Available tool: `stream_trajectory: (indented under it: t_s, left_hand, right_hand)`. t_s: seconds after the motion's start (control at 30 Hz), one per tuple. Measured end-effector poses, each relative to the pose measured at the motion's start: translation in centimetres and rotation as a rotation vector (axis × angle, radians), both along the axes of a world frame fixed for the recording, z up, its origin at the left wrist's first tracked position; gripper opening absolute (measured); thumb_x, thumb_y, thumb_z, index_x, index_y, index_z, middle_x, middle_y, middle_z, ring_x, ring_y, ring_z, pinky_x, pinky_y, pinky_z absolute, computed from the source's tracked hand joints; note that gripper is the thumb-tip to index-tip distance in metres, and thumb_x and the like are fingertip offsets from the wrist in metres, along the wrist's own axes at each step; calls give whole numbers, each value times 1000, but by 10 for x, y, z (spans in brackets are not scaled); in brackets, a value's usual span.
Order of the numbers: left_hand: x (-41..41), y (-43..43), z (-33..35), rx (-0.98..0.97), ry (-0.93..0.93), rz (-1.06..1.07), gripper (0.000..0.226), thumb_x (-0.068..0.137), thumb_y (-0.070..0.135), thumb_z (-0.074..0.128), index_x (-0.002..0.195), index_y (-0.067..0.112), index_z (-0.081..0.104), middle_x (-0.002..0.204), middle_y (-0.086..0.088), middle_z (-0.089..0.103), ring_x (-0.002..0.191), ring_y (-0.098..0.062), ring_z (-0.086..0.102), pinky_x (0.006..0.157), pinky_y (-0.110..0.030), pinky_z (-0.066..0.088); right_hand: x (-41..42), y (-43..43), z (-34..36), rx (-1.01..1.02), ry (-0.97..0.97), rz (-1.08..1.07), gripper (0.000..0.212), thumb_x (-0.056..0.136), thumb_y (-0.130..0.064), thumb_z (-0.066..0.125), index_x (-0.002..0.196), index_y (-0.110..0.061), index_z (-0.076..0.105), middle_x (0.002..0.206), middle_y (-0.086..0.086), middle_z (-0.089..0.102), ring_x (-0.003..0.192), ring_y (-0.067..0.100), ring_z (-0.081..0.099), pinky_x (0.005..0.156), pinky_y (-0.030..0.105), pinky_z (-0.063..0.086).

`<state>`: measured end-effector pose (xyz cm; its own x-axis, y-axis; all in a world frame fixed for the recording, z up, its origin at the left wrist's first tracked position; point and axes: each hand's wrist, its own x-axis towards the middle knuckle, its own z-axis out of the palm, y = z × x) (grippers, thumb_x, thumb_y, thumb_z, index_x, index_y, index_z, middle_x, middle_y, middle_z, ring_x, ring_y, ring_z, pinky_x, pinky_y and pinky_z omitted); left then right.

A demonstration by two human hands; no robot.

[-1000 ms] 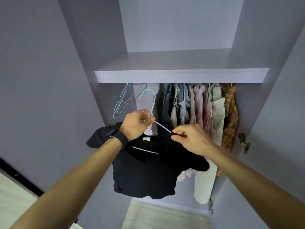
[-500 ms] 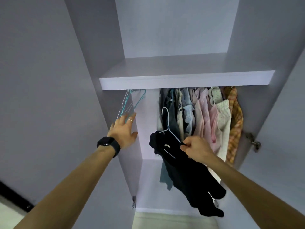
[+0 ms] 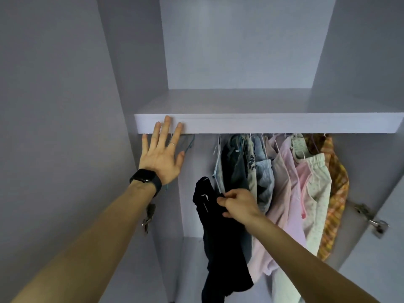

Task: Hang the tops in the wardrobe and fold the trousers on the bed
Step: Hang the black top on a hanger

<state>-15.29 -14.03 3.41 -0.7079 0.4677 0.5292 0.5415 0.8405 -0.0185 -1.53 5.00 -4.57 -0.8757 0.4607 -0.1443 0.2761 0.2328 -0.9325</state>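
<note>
The right hand [image 3: 238, 204] pinches the black top [image 3: 220, 248] near its collar, and the top hangs lengthwise straight below that hand. Its hanging place presumably lies above, beneath the shelf [image 3: 273, 126]. The left hand [image 3: 161, 158], spread flat, is farther off, up-left.

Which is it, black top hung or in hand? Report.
In hand: the right hand pinches the black top at its hanger. The shelf hides the hook, so hung or not: cannot tell.

Black smartwatch [image 3: 145, 179] at the wrist, thin ring [image 3: 172, 144] on left hand [image 3: 160, 158]
</note>
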Motion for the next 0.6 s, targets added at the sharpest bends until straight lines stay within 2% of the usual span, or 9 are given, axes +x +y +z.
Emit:
stream_trajectory:
  t_s: [0.07,0.13,0.27,0.37,0.47,0.6]
  left_hand:
    - [-19,3,-10,4,29,-2,73,102,49,25,155,31,-22,159,4,-34,152,-22,-20,120,-55,-9]
    - [-36,6,-19,-2,39,-1,70,103,48,21,154,30,-24,159,7,-35,150,-19,-24,121,-56,-8]
    - [-53,10,-35,55,123,-25,71,103,45,22,154,30,-25,157,11,-37,148,-16,-28,120,-56,-11]
    - [-67,10,-46,71,217,-40,71,103,46,23,154,33,-24,159,12,-35,149,-14,-27,120,-58,-10]
    - [-81,5,-57,83,308,-50,71,102,47,23,154,34,-23,160,13,-31,150,-13,-23,120,-59,-9]
    - [-93,5,-64,121,402,-79,68,102,46,22,155,37,-21,161,16,-29,151,-10,-20,117,-59,-11]
  right_hand:
    - [-24,-2,-6,-12,15,1,10,86,-24,76,86,-24,65,85,-5,70,61,8,72,78,37,63]
    - [-47,-3,-11,-1,34,8,10,87,-24,74,82,-23,66,80,-7,68,61,9,72,81,38,62]
    - [-81,-10,-21,88,81,14,13,91,-22,71,79,-22,65,75,-12,63,62,11,73,83,36,61]
    - [-110,-13,-23,197,147,-12,20,91,-21,68,72,-19,63,64,-14,58,67,15,74,82,37,61]
    - [-139,-11,-17,275,217,-70,24,90,-19,65,66,-14,61,64,-6,64,69,19,74,79,38,62]
    - [-173,-3,3,333,257,-131,22,92,-19,63,72,-9,61,74,5,70,72,23,75,80,42,62]
